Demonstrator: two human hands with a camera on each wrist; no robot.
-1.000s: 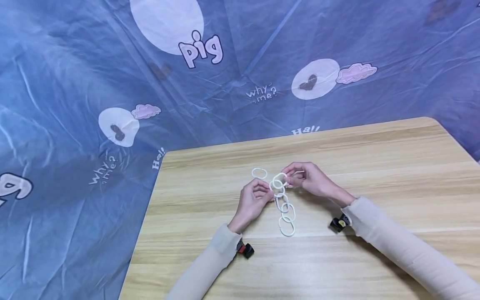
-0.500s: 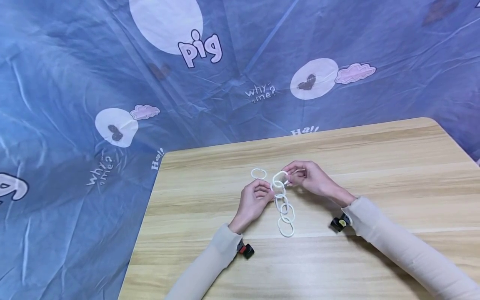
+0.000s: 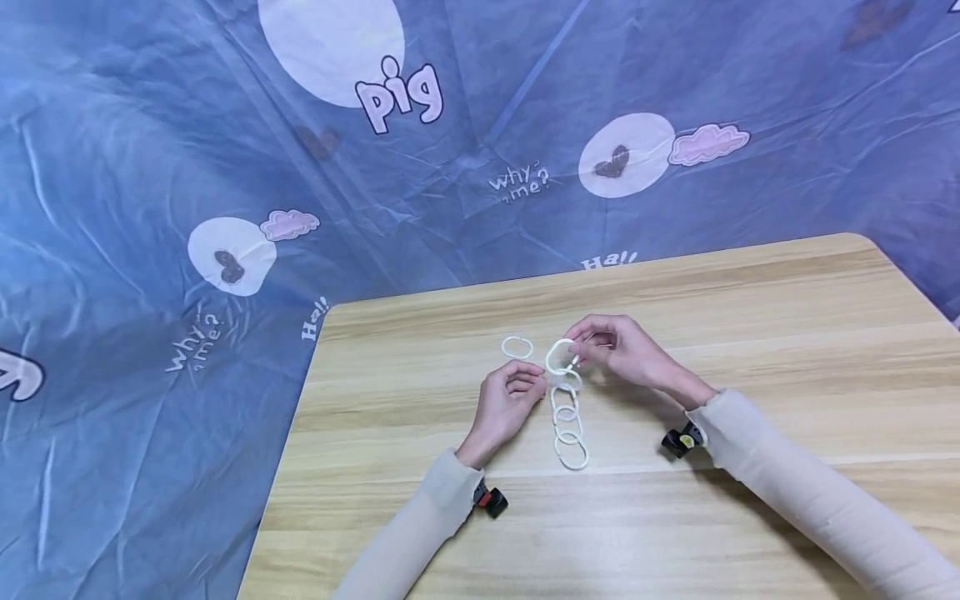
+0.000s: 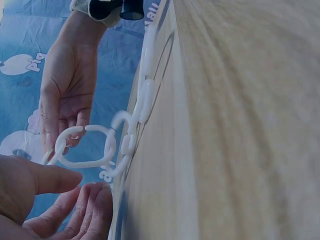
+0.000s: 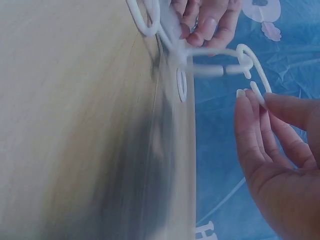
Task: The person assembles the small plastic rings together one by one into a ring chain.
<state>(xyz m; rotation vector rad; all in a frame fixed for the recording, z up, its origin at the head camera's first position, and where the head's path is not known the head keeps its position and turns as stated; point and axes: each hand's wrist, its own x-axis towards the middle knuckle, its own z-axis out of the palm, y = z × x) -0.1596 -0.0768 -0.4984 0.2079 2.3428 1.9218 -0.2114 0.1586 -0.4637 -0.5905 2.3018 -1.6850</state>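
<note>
My right hand (image 3: 626, 352) pinches the top link (image 5: 259, 67) of a white plastic chain between thumb and fingers, raised off the table. That link has a narrow split and hooks through the link below it. The rest of the chain (image 3: 576, 468) trails down toward the table's near side, its lower links lying flat. Left of the chain, my left hand (image 3: 512, 404) hovers close by; in the left wrist view its thumb and fingertips (image 4: 103, 197) stand apart with nothing between them. A separate white oval link (image 3: 517, 337) lies beyond the left hand.
Everything is on a light wood-grain table (image 3: 390, 433). A blue printed cloth (image 3: 450, 208) hangs behind and to the left of it. Small black cameras are strapped at both wrists, under pale sleeves (image 3: 405, 533).
My left hand has let go of the chain. The right hand has lifted the top link slightly, moving up and a little right, and the upper links have straightened. The separate link stays put.
</note>
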